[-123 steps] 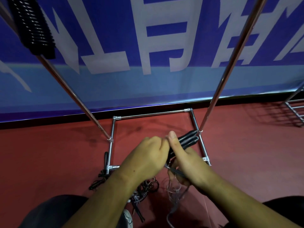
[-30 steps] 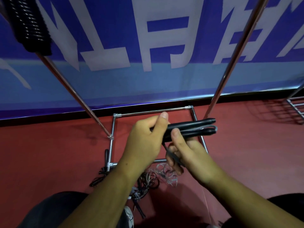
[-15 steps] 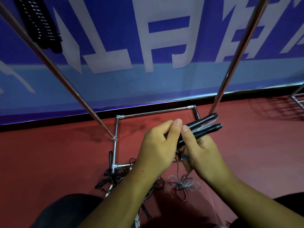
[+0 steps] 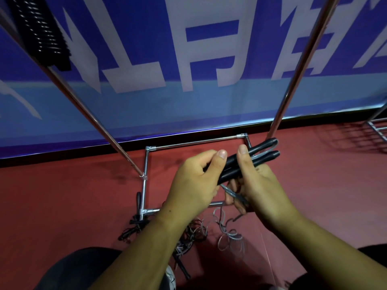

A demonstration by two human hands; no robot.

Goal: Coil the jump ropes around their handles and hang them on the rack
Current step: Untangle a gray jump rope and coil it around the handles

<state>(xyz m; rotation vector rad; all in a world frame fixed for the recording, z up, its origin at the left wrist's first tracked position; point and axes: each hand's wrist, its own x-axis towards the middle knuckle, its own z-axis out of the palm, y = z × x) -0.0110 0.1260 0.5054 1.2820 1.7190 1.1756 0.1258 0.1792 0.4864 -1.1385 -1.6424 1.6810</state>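
I hold both black handles (image 4: 263, 153) together above the floor (image 4: 62, 206), left hand (image 4: 192, 183) and right hand (image 4: 261, 185) with fingers (image 4: 232, 195) curled, pinching them and the thin cord (image 4: 229, 233). I judge the handles light and stiff, the cord limp and springy, so I'd wind it under tension.

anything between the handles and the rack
Nothing visible does. The left hand and right hand hold the handles in open space between the rack poles; the hanging bar is out of frame. Uncoiled rope trails to the floor.
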